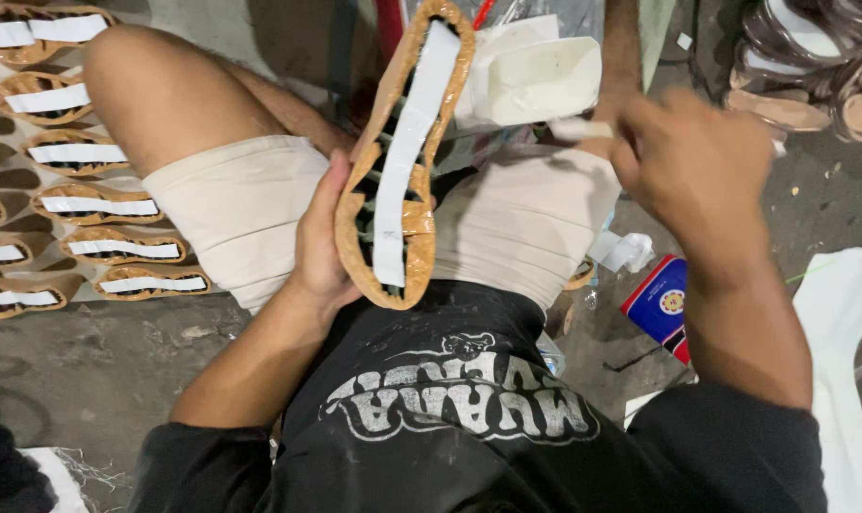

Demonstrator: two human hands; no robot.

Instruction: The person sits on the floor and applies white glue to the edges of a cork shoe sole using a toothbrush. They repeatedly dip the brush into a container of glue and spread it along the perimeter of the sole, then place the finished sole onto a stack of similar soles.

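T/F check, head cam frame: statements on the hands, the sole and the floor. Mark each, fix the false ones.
1. The left hand holds a tan shoe sole bearing a white strip. True.
2. The right hand rests flat on the floor. False: it is raised beside a white container.
3. The rows of soles lie by the left knee. True.
4. The shorts are black. False: cream; the shirt is black.

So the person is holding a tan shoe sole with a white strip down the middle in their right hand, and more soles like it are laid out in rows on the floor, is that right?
Not quite: the head view shows the left hand holding the tan shoe sole, not the right. The right hand is raised beside it, near a white tub. The rest holds: a white strip runs down its middle, and similar soles lie in rows on the floor.
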